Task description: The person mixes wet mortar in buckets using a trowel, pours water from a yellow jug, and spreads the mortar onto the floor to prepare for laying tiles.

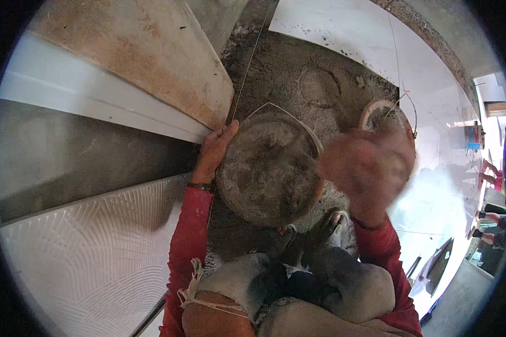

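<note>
1. Your left hand (213, 151) is at the left side of the big, round bucket of lumpy grey mortar (315, 200), close to the corner of the flat, tan board with brown stains (146, 56).
2. Its fingers look a little bent; I cannot tell if they grip anything.
3. Your right hand (371, 168) is a blur in front of the smaller, round bucket with a wire handle (368, 114). I cannot tell how open its fingers are or what they hold.
4. The big bucket sits in the middle, just past your feet (336, 218).
5. The white, ridged panel (95, 253) is near left.
</note>
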The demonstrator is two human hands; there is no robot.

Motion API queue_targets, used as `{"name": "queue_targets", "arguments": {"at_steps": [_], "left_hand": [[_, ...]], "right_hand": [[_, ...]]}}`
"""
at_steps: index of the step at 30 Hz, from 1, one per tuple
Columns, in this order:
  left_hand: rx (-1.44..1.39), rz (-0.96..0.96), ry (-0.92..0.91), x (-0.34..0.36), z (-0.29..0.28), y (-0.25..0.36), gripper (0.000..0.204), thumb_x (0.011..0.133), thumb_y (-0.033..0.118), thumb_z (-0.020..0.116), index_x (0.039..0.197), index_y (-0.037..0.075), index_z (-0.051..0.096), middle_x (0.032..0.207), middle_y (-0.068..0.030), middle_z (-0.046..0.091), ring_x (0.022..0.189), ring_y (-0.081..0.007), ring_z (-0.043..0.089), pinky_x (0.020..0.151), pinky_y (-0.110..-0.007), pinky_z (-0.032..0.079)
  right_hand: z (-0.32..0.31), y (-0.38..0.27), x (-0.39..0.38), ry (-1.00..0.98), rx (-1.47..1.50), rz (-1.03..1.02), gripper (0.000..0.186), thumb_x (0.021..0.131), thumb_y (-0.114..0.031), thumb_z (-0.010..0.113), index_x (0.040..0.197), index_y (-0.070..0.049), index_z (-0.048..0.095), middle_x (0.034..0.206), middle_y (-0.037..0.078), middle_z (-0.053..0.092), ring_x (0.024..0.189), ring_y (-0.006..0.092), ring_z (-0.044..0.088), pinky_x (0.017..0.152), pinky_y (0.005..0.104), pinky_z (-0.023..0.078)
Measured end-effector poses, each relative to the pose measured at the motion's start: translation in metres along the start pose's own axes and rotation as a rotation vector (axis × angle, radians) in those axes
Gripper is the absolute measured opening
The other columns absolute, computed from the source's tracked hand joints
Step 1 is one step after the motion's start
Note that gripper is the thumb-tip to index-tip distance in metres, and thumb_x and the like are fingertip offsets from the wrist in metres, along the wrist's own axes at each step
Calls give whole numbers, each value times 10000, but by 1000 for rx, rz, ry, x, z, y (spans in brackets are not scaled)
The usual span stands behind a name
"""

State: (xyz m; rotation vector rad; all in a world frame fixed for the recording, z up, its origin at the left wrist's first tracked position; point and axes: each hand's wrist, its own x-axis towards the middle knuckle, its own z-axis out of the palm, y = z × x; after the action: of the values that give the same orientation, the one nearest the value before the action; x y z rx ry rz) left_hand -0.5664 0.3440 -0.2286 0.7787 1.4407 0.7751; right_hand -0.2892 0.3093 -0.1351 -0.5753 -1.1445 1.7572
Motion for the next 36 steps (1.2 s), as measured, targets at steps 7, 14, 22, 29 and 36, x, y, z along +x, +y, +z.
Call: {"name": "queue_targets", "arguments": {"at_steps": [7, 14, 22, 29, 36], "left_hand": [[8, -15, 85, -1, 3, -4, 622, 913, 550, 604, 1195, -2, 652, 1136, -95, 652, 1031, -199, 586, 920, -344, 439], [34, -3, 120, 1, 0, -5, 610, 950, 504, 575, 1252, -24, 618, 1165, -104, 646, 1060, -196, 580, 927, -325, 440], [623, 454, 397, -84, 39, 89, 322, 981, 271, 585, 1143, -3, 629, 1020, -90, 661, 978, -165, 595, 849, -319, 464], [436, -344, -1163, -184, 120, 108, 376, 990, 370, 562, 1174, 49, 621, 977, -39, 671, 881, -140, 636, 783, -267, 495], [-912, -920, -732, -110, 274, -99, 623, 987, 558, 445, 1397, 90, 453, 1358, -95, 545, 1221, -258, 540, 1007, -438, 445]], "right_hand": [[12, 4, 2, 234, -1018, -604, 156, 872, -170, 696, 855, -54, 593, 788, 44, 605, 777, 172, 610, 674, 310, 487], [-81, -58, 3, 878, -968, -348, 423, 907, -281, 682, 1144, 28, 519, 1180, 182, 528, 1116, 256, 514, 936, 393, 415], [-187, -84, -5, 555, 254, -157, 319, 983, -296, 548, 1078, 5, 589, 865, 44, 588, 750, 170, 582, 687, 313, 475], [-155, -119, -37, 769, -625, -239, 176, 1011, -241, 517, 878, -128, 496, 645, -94, 330, 537, 48, 297, 494, 238, 260], [-103, -191, -84, 713, -159, 148, 141, 966, -150, 573, 839, -89, 573, 707, -35, 496, 591, 46, 453, 468, 246, 324]]}}
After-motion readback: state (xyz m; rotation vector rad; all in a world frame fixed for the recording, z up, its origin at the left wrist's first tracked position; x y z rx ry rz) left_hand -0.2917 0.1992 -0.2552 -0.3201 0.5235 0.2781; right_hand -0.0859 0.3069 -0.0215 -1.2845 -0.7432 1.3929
